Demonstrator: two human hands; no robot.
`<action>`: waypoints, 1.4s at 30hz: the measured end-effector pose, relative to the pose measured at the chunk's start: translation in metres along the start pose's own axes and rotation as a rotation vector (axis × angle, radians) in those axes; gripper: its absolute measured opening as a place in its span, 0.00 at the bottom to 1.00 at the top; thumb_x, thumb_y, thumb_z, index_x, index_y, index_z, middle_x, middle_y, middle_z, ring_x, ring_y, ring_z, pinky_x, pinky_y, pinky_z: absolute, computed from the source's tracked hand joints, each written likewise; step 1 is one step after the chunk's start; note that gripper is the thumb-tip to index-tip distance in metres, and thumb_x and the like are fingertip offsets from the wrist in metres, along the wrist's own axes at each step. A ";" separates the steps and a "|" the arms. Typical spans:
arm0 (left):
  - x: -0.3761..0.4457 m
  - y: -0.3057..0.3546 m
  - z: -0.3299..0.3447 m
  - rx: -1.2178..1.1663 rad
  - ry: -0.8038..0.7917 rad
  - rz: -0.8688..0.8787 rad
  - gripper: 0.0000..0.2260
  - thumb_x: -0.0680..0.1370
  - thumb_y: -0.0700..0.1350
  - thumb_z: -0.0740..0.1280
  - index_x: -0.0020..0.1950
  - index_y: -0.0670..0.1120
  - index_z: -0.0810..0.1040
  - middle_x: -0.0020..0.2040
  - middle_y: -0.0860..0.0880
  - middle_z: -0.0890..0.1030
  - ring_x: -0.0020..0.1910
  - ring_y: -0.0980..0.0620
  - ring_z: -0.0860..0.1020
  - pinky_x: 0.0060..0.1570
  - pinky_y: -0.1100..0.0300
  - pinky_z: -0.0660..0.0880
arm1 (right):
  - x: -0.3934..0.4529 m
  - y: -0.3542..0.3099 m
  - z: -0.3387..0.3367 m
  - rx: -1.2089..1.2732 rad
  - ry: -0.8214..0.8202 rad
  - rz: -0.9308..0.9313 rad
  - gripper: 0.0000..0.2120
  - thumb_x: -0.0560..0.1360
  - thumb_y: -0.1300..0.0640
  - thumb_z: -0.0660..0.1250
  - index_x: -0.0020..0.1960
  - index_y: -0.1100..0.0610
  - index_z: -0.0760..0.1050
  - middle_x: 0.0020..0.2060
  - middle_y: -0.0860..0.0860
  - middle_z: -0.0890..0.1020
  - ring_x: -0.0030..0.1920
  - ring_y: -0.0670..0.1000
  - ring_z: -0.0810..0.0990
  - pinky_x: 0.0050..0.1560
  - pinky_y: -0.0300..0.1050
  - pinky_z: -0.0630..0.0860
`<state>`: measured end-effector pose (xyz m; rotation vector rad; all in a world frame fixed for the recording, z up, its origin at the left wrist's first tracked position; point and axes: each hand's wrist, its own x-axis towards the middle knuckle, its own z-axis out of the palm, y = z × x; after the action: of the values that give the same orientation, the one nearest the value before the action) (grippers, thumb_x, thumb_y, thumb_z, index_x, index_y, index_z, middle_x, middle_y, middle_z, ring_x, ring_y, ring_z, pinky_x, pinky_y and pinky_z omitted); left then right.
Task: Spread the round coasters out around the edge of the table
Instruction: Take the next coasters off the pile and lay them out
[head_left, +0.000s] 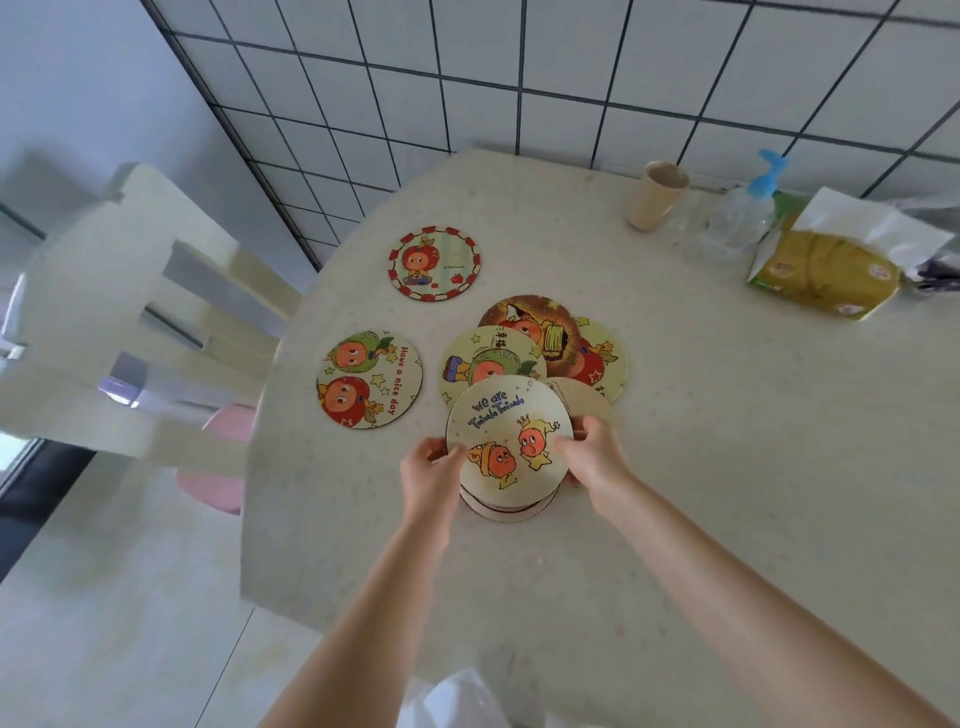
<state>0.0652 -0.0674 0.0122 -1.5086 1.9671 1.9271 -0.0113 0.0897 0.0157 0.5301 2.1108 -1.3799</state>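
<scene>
A pale round coaster with two orange cartoon figures and blue lettering (506, 434) is lifted and tilted over the cream table (701, 467). My left hand (434, 470) grips its left edge and my right hand (589, 452) its right edge. Under it another coaster's rim (506, 512) shows. Behind lies an overlapping pile of coasters (540, 345). Two coasters lie apart near the table's left edge: one with a red border (434, 263) and one reading "Have a nice day" (370, 379).
A beige cup (657, 196), a clear pump bottle with a blue top (740, 218) and a yellow tissue pack (826, 273) stand at the far right by the tiled wall. A cream slatted chair (140, 312) with a pink seat stands left of the table.
</scene>
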 end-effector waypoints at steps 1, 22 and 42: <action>-0.002 -0.003 -0.009 0.002 -0.001 0.000 0.02 0.74 0.42 0.69 0.45 0.45 0.80 0.42 0.49 0.82 0.39 0.54 0.77 0.36 0.63 0.72 | -0.008 0.004 0.005 0.010 -0.011 0.002 0.06 0.72 0.61 0.65 0.43 0.50 0.73 0.42 0.52 0.82 0.46 0.56 0.82 0.45 0.53 0.82; -0.008 -0.101 -0.168 0.082 -0.061 -0.132 0.03 0.72 0.40 0.69 0.44 0.41 0.79 0.36 0.46 0.78 0.36 0.47 0.73 0.39 0.56 0.70 | -0.128 0.082 0.134 0.060 0.049 0.081 0.09 0.72 0.64 0.62 0.44 0.53 0.80 0.42 0.55 0.85 0.48 0.58 0.83 0.50 0.53 0.80; -0.069 -0.109 -0.102 0.224 -0.183 0.049 0.10 0.74 0.37 0.65 0.52 0.49 0.77 0.43 0.48 0.83 0.43 0.48 0.81 0.42 0.51 0.80 | -0.141 0.127 0.044 0.224 0.053 0.095 0.08 0.76 0.61 0.62 0.44 0.54 0.78 0.43 0.55 0.84 0.45 0.57 0.85 0.40 0.50 0.83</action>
<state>0.2283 -0.0809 -0.0055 -1.1965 2.0729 1.7217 0.1829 0.0960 0.0031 0.7536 1.9553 -1.5717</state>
